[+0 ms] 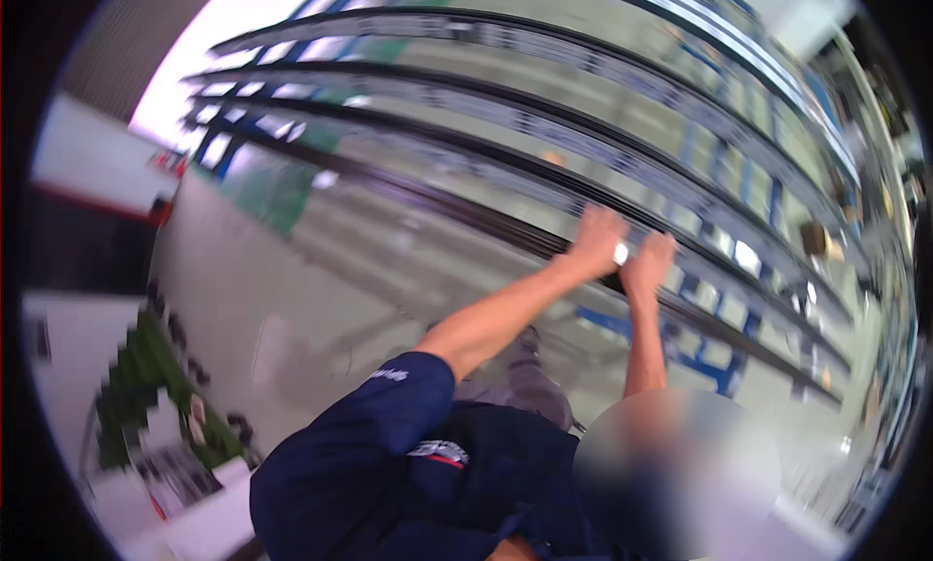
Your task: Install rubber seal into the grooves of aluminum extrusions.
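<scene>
Side by side, both of my hands rest at the nearest long dark metal rail (437, 200), right of the picture's middle. My left hand (598, 238) bends its fingers over the rail, with the tips reaching toward the second rail (496, 153). Close to its right, my right hand (649, 263) is curled over the same rail. A small bright white spot (621, 254) shows between the hands; whether it is an object or glare I cannot tell. Both hands are slightly blurred, and their undersides are hidden.
More long rails (583, 56) lie parallel beyond, across blue stands (714, 357). A brown block (819, 240) sits among them at the right. Green floor (277, 197) shows at the left, and a white wall panel (92, 163) beyond it. A blurred patch covers the lower right.
</scene>
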A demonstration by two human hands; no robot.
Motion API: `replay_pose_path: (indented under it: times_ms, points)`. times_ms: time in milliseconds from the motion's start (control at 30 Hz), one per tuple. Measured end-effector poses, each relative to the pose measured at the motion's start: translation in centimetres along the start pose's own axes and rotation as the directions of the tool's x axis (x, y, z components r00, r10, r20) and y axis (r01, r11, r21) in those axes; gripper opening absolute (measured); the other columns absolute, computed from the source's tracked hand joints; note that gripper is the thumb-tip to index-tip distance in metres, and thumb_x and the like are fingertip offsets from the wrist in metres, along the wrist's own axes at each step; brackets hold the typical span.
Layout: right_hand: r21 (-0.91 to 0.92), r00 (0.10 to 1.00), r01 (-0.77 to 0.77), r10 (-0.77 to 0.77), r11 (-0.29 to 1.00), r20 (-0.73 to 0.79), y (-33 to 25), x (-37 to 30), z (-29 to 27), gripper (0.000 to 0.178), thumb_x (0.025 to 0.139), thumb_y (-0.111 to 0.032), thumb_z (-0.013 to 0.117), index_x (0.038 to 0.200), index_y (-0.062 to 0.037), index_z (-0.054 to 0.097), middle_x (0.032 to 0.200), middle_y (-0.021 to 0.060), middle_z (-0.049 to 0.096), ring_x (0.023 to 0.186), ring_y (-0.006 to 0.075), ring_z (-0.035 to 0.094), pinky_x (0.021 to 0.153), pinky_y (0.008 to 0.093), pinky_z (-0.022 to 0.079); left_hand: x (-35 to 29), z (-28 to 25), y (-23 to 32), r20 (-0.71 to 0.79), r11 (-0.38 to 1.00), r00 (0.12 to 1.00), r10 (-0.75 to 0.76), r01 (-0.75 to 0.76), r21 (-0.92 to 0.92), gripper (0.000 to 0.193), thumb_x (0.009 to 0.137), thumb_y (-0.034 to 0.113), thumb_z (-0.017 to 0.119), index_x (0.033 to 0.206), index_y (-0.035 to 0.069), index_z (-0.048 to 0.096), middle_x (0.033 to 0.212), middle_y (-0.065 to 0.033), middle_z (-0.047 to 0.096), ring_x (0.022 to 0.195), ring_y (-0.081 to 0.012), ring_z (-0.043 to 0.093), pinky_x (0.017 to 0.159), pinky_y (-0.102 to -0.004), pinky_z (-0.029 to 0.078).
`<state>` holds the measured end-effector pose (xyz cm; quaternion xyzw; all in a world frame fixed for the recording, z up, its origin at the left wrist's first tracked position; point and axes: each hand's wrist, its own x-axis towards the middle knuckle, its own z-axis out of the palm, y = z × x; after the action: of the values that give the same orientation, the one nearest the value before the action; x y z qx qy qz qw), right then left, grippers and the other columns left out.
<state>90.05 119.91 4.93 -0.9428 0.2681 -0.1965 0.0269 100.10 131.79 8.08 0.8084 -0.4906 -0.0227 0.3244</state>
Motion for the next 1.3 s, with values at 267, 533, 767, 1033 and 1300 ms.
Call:
replay_pose_path:
  times_ms: [267, 533, 767, 1033, 1300]
  points:
    - [-0.280, 0.961, -0.150, 0.206, 0.948, 0.183, -13.8, 4.1, 4.1, 0.057, 0.077, -0.012, 0.057, 0.129, 0.0101, 0.049, 0.131, 0.0348, 0.049, 0.124, 0.0490, 0.046, 0.109, 0.0503, 0.035, -21.8, -17.8, -13.2, 0.134, 0.966, 0.988, 0.081, -0.044, -0.257, 0.049, 0.090, 0.014, 0.058, 0.136, 0.001, 0.050, 0.138, -0.0176, 0.053, 0.135, -0.0329, 0.044, 0.112, -0.0564, 0.032]
    - [-0.439, 0.979, -0.141, 0.190, 0.888, 0.070, -30.7, 6.1, 11.1, 0.043, 0.076, -0.018, 0.061, 0.110, 0.0072, 0.053, 0.113, 0.0263, 0.054, 0.105, 0.0377, 0.057, 0.079, 0.0444, 0.056, -49.7, -34.9, -32.0, 0.315, 0.691, 0.711, -0.628, 0.696, -0.195, 0.049, 0.090, 0.024, 0.057, 0.135, 0.005, 0.056, 0.114, -0.0244, 0.065, 0.110, -0.0414, 0.060, 0.097, -0.0483, 0.047]
    - [-0.486, 0.921, -0.196, 0.330, 0.851, 0.206, -42.6, 7.2, 14.8, 0.063, 0.080, -0.020, 0.057, 0.130, 0.0147, 0.040, 0.135, 0.0377, 0.042, 0.118, 0.0440, 0.052, 0.086, 0.0482, 0.054, -52.7, -46.5, -45.3, 0.028, 0.624, 0.665, -0.747, 0.714, -0.316, 0.046, 0.092, 0.026, 0.058, 0.131, 0.002, 0.058, 0.119, -0.0242, 0.064, 0.109, -0.0412, 0.061, 0.094, -0.0469, 0.048]
    - [-0.521, 0.926, -0.178, 0.321, 0.835, 0.198, -58.0, 10.6, 19.0, 0.055, 0.081, -0.021, 0.053, 0.121, 0.0147, 0.047, 0.118, 0.0302, 0.052, 0.110, 0.0401, 0.056, 0.084, 0.0491, 0.054, -62.2, -54.1, -63.7, 0.014, 0.409, 0.463, -0.886, 0.795, -0.449, 0.035, 0.090, 0.019, 0.061, 0.121, 0.003, 0.062, 0.100, -0.0213, 0.069, 0.094, -0.0342, 0.067, 0.084, -0.0405, 0.052]
    - [-0.403, 0.903, -0.143, 0.286, 0.904, 0.321, -64.3, 10.2, 19.3, 0.035, 0.078, -0.020, 0.060, 0.102, 0.0048, 0.061, 0.111, 0.0247, 0.061, 0.102, 0.0481, 0.058, 0.089, 0.0552, 0.048, -73.4, -66.7, -77.3, 0.021, 0.046, 0.093, -0.995, 0.665, -0.746, 0.043, 0.091, 0.026, 0.063, 0.122, -0.004, 0.063, 0.102, -0.0095, 0.072, 0.097, -0.0184, 0.067, 0.081, -0.0325, 0.051]
